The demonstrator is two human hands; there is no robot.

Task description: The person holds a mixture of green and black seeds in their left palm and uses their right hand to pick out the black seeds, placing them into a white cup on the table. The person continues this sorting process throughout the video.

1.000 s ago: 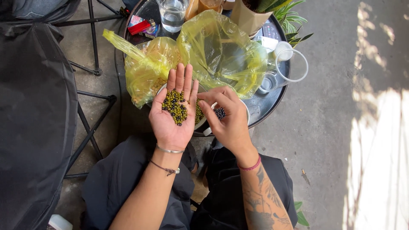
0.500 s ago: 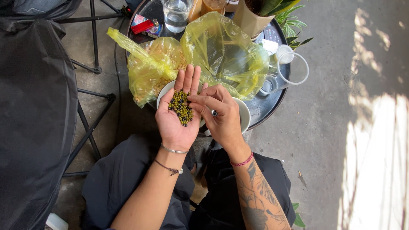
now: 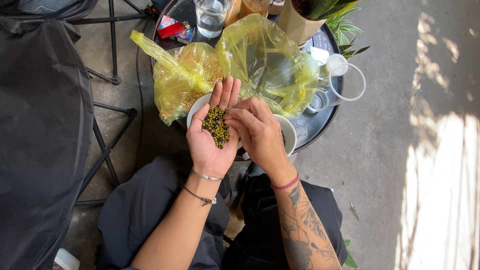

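Peppercorns (image 3: 216, 126), green with some dark ones, sit in a small heap on the cupped palm of the left hand (image 3: 214, 135), just left of frame centre. Left hand is palm up, fingers together and pointing to 12 o'clock, holding the heap loosely. Right hand (image 3: 257, 134) comes in from 3 o'clock of the heap, back of hand up, fingertips pinched narrow and touching the heap's right edge; cannot tell whether a grain is held between them.

Both hands hover over two white bowls: one bowl (image 3: 196, 107) shows at 10 o'clock of the left hand, the other bowl (image 3: 288, 135) at 3 o'clock of the right hand. Contents of both are hidden.

At 12 o'clock of the hands lie two yellow plastic bags (image 3: 265, 60), crumpled, the left one knotted. All of it rests on a round dark desk (image 3: 312, 125). At its far edge: water glass (image 3: 212, 16), red lighter (image 3: 172, 27), brown paper plant pot (image 3: 297, 22). At 2 o'clock a clear plastic cup (image 3: 345, 82) lies on its side.

Dark chair (image 3: 40, 130) at 9 o'clock. Concrete floor (image 3: 400, 150) at 3 o'clock, with sun patches.
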